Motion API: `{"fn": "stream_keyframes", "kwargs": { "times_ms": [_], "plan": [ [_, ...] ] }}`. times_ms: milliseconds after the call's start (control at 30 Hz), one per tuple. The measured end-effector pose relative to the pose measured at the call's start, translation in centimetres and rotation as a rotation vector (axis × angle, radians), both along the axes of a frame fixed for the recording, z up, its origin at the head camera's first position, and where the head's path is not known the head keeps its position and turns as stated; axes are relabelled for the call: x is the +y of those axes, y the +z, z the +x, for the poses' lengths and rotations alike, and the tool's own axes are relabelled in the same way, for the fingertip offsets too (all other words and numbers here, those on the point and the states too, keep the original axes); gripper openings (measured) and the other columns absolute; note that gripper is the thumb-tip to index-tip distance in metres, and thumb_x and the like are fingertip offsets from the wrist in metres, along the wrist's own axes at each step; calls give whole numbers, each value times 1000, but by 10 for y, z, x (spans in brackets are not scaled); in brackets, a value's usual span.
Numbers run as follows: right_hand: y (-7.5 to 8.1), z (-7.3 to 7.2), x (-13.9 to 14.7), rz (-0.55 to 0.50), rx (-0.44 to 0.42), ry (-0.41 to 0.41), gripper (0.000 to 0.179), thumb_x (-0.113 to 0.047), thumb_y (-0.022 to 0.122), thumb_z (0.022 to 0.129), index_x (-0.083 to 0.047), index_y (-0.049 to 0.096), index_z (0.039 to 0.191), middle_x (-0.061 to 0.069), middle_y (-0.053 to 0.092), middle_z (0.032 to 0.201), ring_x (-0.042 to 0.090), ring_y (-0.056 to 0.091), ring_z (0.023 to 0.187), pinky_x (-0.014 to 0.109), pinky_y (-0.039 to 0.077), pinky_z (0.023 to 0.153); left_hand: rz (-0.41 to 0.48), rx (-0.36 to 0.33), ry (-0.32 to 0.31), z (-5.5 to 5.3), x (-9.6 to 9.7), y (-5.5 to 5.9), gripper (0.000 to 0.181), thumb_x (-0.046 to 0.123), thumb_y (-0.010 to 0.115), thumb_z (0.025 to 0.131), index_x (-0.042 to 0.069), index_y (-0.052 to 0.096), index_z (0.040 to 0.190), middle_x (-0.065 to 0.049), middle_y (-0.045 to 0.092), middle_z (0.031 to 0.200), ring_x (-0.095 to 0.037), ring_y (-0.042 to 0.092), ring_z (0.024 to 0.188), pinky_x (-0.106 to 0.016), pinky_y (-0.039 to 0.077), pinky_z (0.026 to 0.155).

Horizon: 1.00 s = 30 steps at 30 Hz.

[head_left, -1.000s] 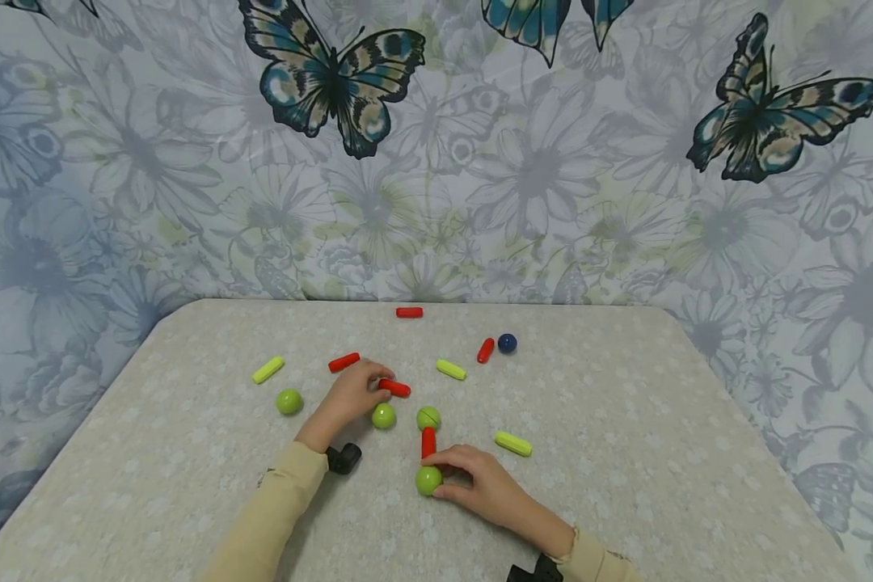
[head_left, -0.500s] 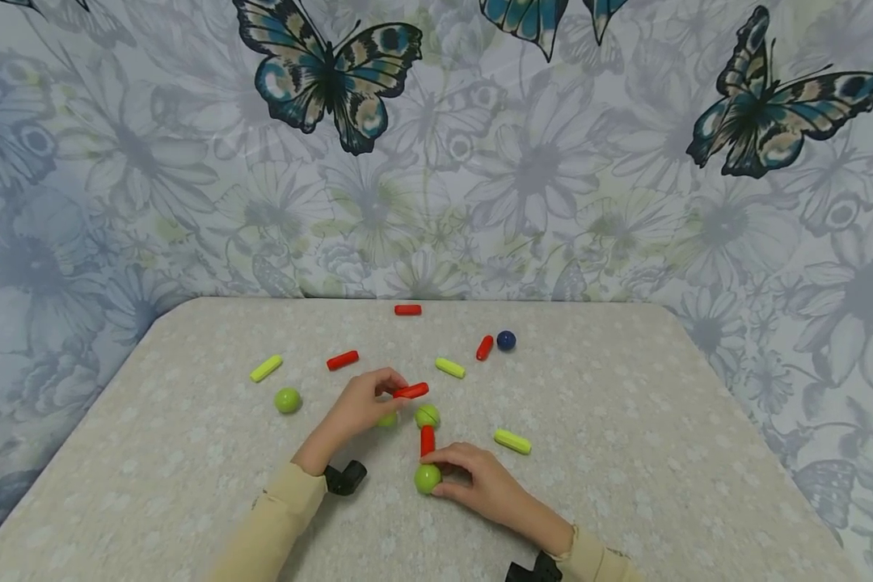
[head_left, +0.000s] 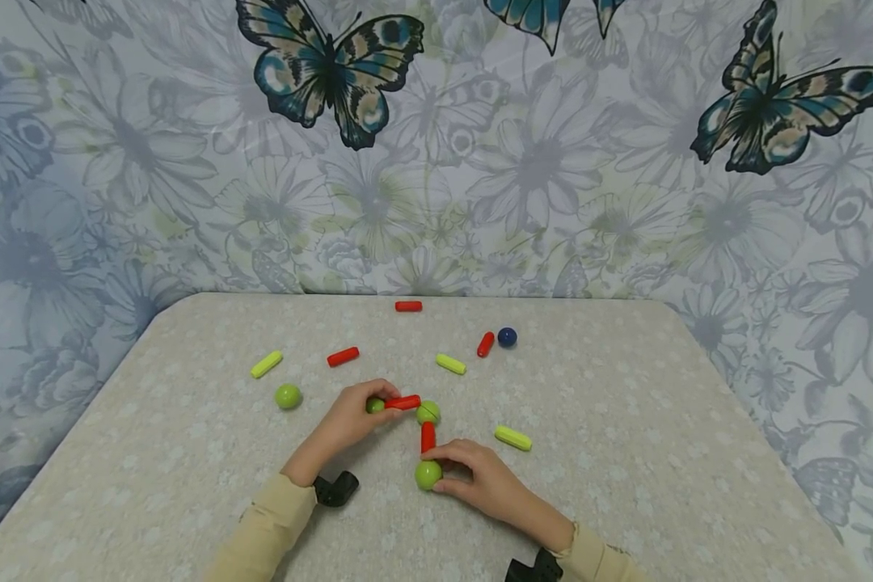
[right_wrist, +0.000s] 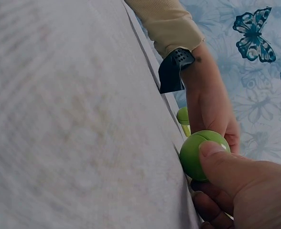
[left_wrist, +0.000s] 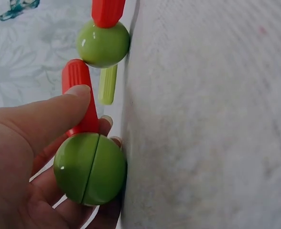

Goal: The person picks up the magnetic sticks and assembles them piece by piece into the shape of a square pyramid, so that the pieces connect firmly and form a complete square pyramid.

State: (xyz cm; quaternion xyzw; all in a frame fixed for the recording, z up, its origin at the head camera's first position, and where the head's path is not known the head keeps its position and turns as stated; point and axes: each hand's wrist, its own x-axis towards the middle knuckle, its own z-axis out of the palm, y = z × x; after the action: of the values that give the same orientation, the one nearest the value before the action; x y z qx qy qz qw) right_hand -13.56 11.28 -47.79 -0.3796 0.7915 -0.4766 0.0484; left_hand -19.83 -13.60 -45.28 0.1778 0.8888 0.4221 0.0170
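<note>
My left hand (head_left: 352, 416) pinches a red rod (head_left: 403, 402) between thumb and fingers. One end of the rod meets a seamed green ball (left_wrist: 90, 169), which sits in front of the curled fingers in the left wrist view. Its other end points at a second green ball (head_left: 428, 412), overlapping its edge in the left wrist view. From that second ball another red rod (head_left: 428, 437) runs toward the person, down to a third green ball (head_left: 428, 475). Thumb and fingers of my right hand (head_left: 483, 483) grip this third ball on the table.
Loose red rods (head_left: 343, 356) and yellow-green rods (head_left: 512, 438) lie scattered on the patterned tabletop (head_left: 626, 453). A lone green ball (head_left: 287, 396) is at left, a dark blue ball (head_left: 507, 337) at the back right. A butterfly-patterned wall (head_left: 538, 178) stands behind.
My left hand has carried its red rod rightward and then nearer the person, lining it up between two green balls. My right hand stays on its ball.
</note>
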Motion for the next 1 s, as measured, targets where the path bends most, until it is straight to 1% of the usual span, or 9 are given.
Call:
{"fn": "stream_keyframes", "kwargs": {
  "times_ms": [333,600,733,900,1000],
  "plan": [
    [2,0,-1,-4,8,3,39,-20,70,85,-12,61,122,-7,60,110,8,56,97,28,46,83,-24,30,-7,-2,-4,-4,15,11,74,81,12,66,95,5,62,88,-14,55,82,-37,44,76],
    [3,1,0,-2,3,-3,39,-19,70,84,-12,61,122,-8,60,109,8,56,96,28,46,82,-40,50,-31,-2,-4,-3,15,9,74,81,14,64,91,7,60,84,-13,54,79,-35,44,74],
    [4,0,-1,9,-3,-2,39,-19,70,85,-12,61,122,-8,59,109,7,56,96,28,46,82,-52,52,-42,-1,-4,-3,15,10,74,81,15,63,90,7,60,84,-13,54,80,-35,45,74],
    [3,-2,0,14,-5,20,38,-20,69,85,-13,60,121,-7,59,109,7,56,96,27,46,82,-60,60,-64,0,-4,-3,16,8,74,81,16,64,90,7,60,86,-13,55,82,-37,45,77],
    [4,-4,1,16,-20,45,37,-20,69,86,-13,60,121,-7,59,109,7,56,96,26,46,82,-56,68,-78,0,-4,-4,17,7,74,80,17,65,90,7,60,86,-14,55,83,-37,45,77]
  ]
}}
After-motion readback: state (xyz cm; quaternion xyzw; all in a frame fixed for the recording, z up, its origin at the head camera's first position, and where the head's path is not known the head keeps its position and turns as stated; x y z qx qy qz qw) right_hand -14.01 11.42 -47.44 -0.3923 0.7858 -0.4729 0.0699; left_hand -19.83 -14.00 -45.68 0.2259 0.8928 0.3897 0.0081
